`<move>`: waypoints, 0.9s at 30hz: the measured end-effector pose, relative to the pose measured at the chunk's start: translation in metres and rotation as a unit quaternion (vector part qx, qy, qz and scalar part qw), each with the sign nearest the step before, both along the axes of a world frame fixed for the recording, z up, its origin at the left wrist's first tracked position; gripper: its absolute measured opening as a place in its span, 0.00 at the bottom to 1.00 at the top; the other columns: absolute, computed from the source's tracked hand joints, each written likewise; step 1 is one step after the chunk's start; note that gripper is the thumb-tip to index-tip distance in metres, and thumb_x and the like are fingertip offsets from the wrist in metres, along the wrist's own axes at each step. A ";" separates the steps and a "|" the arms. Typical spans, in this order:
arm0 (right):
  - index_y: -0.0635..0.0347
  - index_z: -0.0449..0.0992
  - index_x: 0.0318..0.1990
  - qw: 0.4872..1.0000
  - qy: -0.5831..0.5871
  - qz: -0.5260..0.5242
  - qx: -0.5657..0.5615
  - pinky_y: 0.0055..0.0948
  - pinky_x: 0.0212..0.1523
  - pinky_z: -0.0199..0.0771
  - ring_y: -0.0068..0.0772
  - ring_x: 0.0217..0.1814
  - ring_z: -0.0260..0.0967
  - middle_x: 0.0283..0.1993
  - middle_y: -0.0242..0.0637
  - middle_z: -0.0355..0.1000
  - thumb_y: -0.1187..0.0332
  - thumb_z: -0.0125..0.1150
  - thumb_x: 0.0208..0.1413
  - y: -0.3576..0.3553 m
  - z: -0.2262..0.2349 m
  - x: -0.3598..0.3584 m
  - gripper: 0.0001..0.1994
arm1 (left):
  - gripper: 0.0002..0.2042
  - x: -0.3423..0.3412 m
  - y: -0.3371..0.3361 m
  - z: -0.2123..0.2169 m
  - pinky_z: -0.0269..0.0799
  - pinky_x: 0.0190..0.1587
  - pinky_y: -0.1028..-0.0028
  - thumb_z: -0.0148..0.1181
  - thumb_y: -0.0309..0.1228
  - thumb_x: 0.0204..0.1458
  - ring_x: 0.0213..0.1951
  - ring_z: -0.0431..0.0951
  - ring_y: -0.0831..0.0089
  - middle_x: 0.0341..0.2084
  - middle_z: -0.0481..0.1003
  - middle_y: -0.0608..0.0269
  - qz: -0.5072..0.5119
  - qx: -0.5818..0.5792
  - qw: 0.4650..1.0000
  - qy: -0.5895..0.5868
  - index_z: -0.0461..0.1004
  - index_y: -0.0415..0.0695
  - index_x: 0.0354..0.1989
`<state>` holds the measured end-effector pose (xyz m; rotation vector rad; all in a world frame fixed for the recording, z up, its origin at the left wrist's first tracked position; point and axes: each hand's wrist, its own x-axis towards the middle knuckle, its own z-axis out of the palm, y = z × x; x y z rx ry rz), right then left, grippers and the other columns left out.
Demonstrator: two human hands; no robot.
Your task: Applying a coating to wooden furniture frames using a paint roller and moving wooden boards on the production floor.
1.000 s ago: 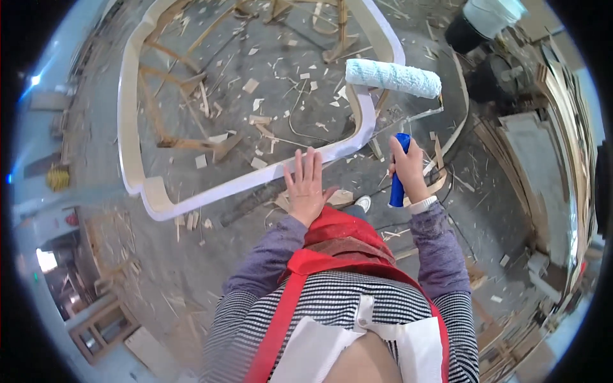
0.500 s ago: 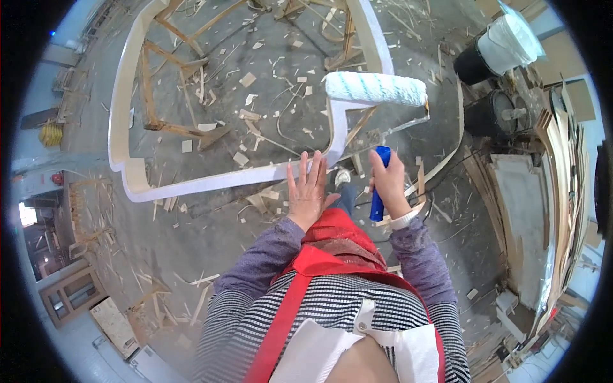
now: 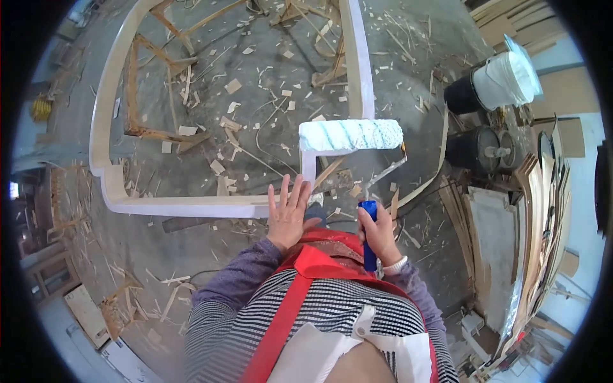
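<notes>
My right hand (image 3: 380,233) is closed round the blue handle of a paint roller (image 3: 351,135). Its fluffy white sleeve with pale blue stripes lies across the inner corner of a large curved wooden frame (image 3: 191,207), seemingly touching the white-coated edge. The bent metal rod runs from the sleeve's right end back to the handle. My left hand (image 3: 288,214), fingers spread, rests on the frame's near edge, left of the roller. Beneath the frame stand rough wooden trestles (image 3: 133,96).
Wood scraps and offcuts litter the grey floor (image 3: 255,108). A white bucket (image 3: 504,82) sits in a black one at the right, beside another dark bucket (image 3: 472,150). Boards and panels (image 3: 495,236) lean along the right side. A thin curved strip (image 3: 434,175) lies on the floor.
The roller and my right hand have come nearer and a little left, the sleeve lower over the frame's corner. My left hand stays on the edge; the whole view has shifted.
</notes>
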<state>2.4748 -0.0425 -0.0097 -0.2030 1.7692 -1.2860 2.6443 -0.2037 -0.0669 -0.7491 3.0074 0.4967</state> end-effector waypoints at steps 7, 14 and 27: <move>0.65 0.69 0.52 0.999 0.007 -0.022 0.047 0.21 0.13 0.59 0.17 0.14 0.59 0.20 0.28 0.64 0.66 0.54 0.64 0.013 0.016 -0.054 0.14 | 0.46 -0.048 -0.019 0.003 0.35 0.68 0.40 0.60 0.58 0.47 0.72 0.42 0.48 0.71 0.48 0.53 0.057 -0.005 0.998 0.000 0.53 0.40 0.70; 0.59 0.66 0.32 0.996 0.069 -0.057 -0.019 0.25 0.12 0.61 0.20 0.13 0.60 0.18 0.29 0.62 0.62 0.57 0.62 -0.111 -0.025 -0.213 0.12 | 0.47 -0.115 -0.024 0.009 0.35 0.68 0.40 0.60 0.59 0.46 0.72 0.44 0.49 0.71 0.49 0.54 0.136 -0.015 0.991 0.011 0.55 0.37 0.68; 0.64 0.69 0.35 0.983 0.139 0.111 -0.042 0.27 0.12 0.61 0.23 0.12 0.63 0.17 0.33 0.67 0.62 0.60 0.60 -0.099 -0.061 -0.360 0.13 | 0.50 -0.317 0.021 0.006 0.32 0.68 0.41 0.58 0.61 0.46 0.73 0.42 0.50 0.72 0.47 0.54 0.269 -0.026 0.962 -0.048 0.49 0.38 0.70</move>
